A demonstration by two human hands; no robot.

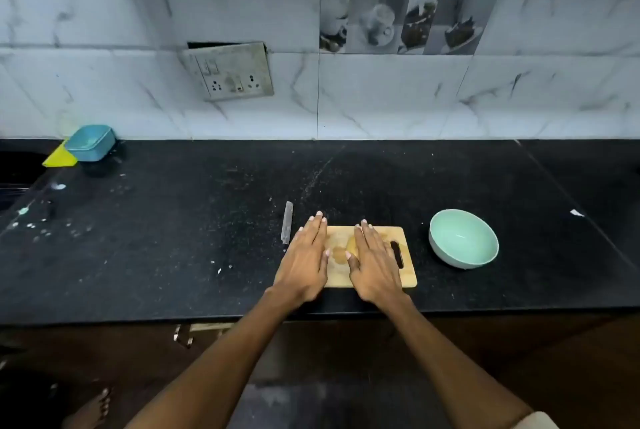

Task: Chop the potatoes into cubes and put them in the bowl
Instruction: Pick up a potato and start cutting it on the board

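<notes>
On the cutting board both flat, empty hands, left hand and right hand, flank whole potatoes; knife lies untouched just left on the table, bowl holds nothing, so cutting has not begun, I judge

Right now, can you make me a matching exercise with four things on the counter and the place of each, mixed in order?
Things:
1. knife
2. green bowl
3. potatoes
4. blue container

Places:
A. far left of the counter, near the wall
B. on the cutting board, between the two hands
C. on the counter, right of the cutting board
D. on the counter, just left of the cutting board

Pairs: 1-D, 2-C, 3-B, 4-A
</notes>
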